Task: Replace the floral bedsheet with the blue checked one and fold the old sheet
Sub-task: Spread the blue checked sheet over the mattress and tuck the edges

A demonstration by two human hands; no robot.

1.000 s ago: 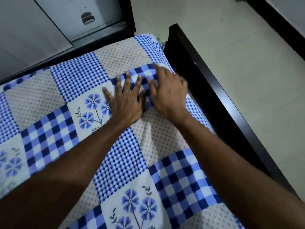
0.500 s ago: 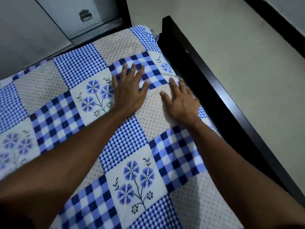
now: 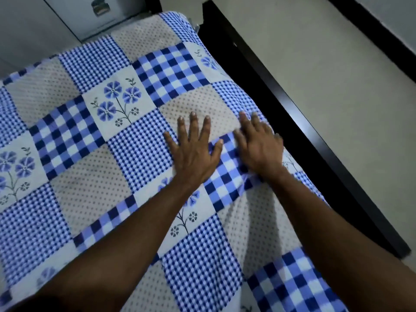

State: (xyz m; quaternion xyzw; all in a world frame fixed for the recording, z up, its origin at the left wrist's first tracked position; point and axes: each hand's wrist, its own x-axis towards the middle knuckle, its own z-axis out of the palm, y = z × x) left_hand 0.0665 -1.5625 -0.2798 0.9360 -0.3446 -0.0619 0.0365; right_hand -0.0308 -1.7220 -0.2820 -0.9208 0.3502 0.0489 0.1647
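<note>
Head view, looking down over both forearms. A blue-and-white checked patchwork cotton bedsheet [image 3: 74, 140] lies spread over the mattress and covers nearly the whole of the visible bed surface. Its patches alternate between large navy checks, fine gingham, beige squares with small dark dots, and white squares printed with blue flowers. The left hand [image 3: 193, 154] lies palm down on the sheet with fingers straight and fanned apart. The fingertips rest on a dotted patch, the palm sits where the fine gingham meets a large-check patch, and the thumb points toward the other hand. The right hand [image 3: 258, 149] also lies palm down on the sheet, just beside the left and close to the right-hand edge of the mattress. Its fingers are extended forward; its outline is motion-blurred, so the exact finger spread is unclear. Neither hand grips the cloth: both are flat on it, side by side but not touching, with a narrow strip of large-check fabric visible between them. Soft creases fan out in the dotted patch below the right wrist. Along the right side of the mattress runs a long black wooden bed-frame rail [image 3: 292, 113], set diagonally in view. Beyond it is pale grey smooth floor [image 3: 315, 64] and a dark band of skirting [image 3: 378, 39]. At top left stands a grey flat-fronted cabinet [image 3: 67, 14] with a recessed dark handle [image 3: 100, 7].
</note>
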